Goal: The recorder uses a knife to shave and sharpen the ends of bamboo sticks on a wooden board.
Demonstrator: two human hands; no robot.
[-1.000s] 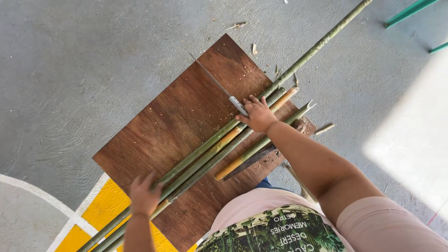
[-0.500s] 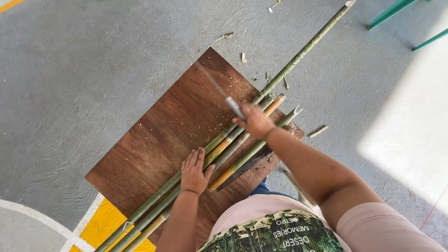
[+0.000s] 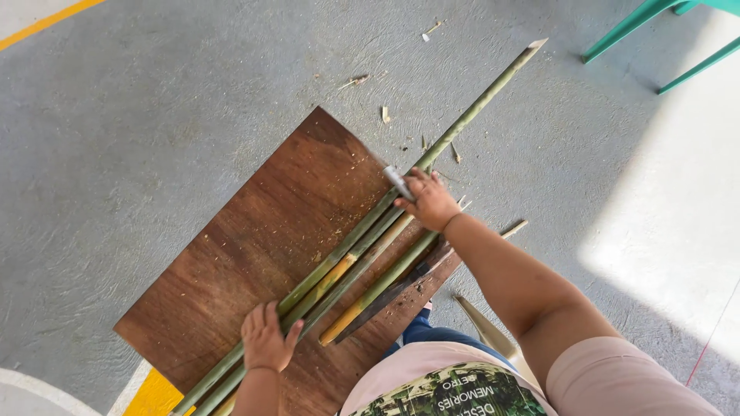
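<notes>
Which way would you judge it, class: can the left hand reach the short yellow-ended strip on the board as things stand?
Probably yes. The left hand rests on the long green strips, and the yellow-ended strip lies just beside it on the brown board, uncovered, with nothing between.

The person wears a pale pink short-sleeved top (image 3: 462,381) with a green leafy print panel across the front. The right sleeve (image 3: 617,381) is plain pink. Both forearms are bare, without watch or rings. Blue trousers (image 3: 420,330) show below the top.
</notes>
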